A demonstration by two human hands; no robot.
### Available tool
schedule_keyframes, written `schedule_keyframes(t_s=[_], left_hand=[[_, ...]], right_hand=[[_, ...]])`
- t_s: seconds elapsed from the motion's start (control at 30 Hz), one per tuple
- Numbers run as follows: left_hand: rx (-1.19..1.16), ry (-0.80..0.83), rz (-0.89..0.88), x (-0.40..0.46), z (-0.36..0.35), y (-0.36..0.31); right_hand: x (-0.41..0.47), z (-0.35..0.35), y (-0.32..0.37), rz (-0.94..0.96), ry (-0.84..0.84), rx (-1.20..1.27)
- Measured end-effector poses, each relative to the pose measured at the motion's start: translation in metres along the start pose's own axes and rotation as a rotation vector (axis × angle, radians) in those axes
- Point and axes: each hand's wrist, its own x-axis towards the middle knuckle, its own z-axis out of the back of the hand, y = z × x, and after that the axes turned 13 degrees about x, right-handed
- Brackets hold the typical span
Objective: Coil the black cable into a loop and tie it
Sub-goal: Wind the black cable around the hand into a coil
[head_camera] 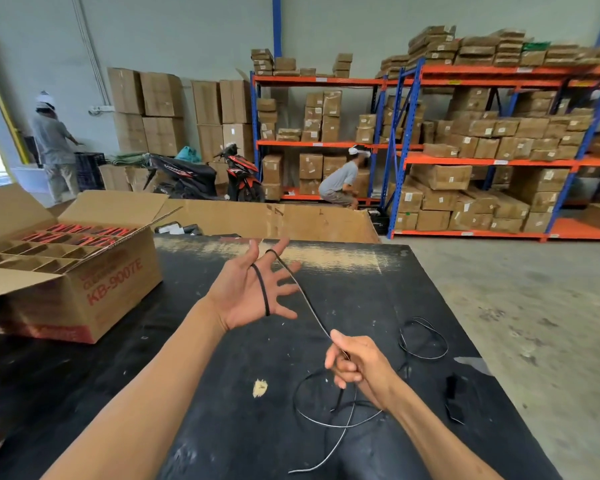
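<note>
A thin black cable [307, 303] runs taut between my two hands above the black table [222, 358]. My left hand [253, 289] is raised with palm up and fingers spread; the cable hooks over a finger and hangs down across the palm. Lower and to the right, my right hand [352, 363] pinches the cable between thumb and fingers. Below that hand the cable lies in loose loops on the table, and another loop [423, 337] lies further right. A small black block [451, 388], perhaps the cable's plug, rests at the right edge.
An open cardboard box [84, 278] marked KB-9007E with dividers and red items stands at the table's left. A flat cardboard sheet [274, 220] lies behind the table. A pale scrap [260, 388] lies mid-table. Two people, a motorbike [205, 174] and racks of boxes [482, 150] stand beyond.
</note>
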Motion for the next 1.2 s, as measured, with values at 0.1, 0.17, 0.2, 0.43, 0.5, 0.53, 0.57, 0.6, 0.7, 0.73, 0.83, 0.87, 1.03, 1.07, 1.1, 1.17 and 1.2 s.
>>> schedule_keyframes(t_s=[0.1, 0.17, 0.2, 0.43, 0.5, 0.53, 0.57, 0.6, 0.7, 0.73, 0.83, 0.87, 1.03, 1.07, 1.1, 1.17, 1.2], left_hand=[[0.042, -0.033, 0.037, 0.002, -0.002, 0.004], [0.033, -0.065, 0.036, 0.001, -0.001, 0.005], [0.027, -0.075, 0.032, 0.0, 0.001, 0.005], [0.096, -0.044, 0.128, -0.001, 0.006, 0.012], [0.121, -0.032, 0.159, 0.0, 0.007, 0.019], [0.131, -0.036, 0.174, 0.0, 0.008, 0.021], [0.138, -0.046, 0.187, 0.001, 0.008, 0.024], [0.142, -0.066, 0.197, 0.001, 0.009, 0.025], [0.1, -0.131, 0.172, 0.001, 0.013, 0.026], [0.062, -0.146, 0.146, 0.001, 0.014, 0.024], [-0.041, -0.146, 0.046, 0.001, 0.017, 0.013], [-0.058, -0.126, 0.012, 0.001, 0.016, 0.01], [-0.097, 0.053, -0.113, 0.003, -0.005, -0.002], [-0.105, 0.111, -0.129, 0.003, -0.011, -0.002], [-0.109, 0.171, -0.137, 0.002, -0.016, -0.003], [-0.102, 0.276, -0.116, -0.002, -0.023, -0.003], [-0.098, 0.326, -0.091, -0.004, -0.026, -0.002]], right_hand=[[0.006, -0.006, 0.007, 0.112, -0.059, 0.213], [0.008, -0.008, 0.015, 0.165, -0.054, 0.272], [0.008, -0.009, 0.019, 0.186, -0.057, 0.28], [0.009, -0.015, 0.037, 0.283, -0.285, 0.574], [0.012, -0.017, 0.04, 0.292, -0.298, 0.598], [0.013, -0.017, 0.042, 0.299, -0.293, 0.612], [0.013, -0.017, 0.044, 0.306, -0.279, 0.617], [0.013, -0.018, 0.046, 0.307, -0.261, 0.601], [0.008, -0.02, 0.042, 0.264, -0.177, 0.458], [0.006, -0.02, 0.038, 0.243, -0.137, 0.399], [-0.002, -0.017, 0.014, 0.132, -0.013, 0.227], [-0.004, -0.017, 0.003, 0.075, 0.019, 0.164], [-0.006, -0.019, -0.041, -0.133, 0.083, -0.05], [-0.005, -0.018, -0.044, -0.143, 0.079, -0.059], [-0.003, -0.016, -0.046, -0.148, 0.069, -0.067], [0.001, -0.01, -0.046, -0.146, 0.012, -0.13], [0.003, -0.006, -0.043, -0.14, -0.044, -0.191]])
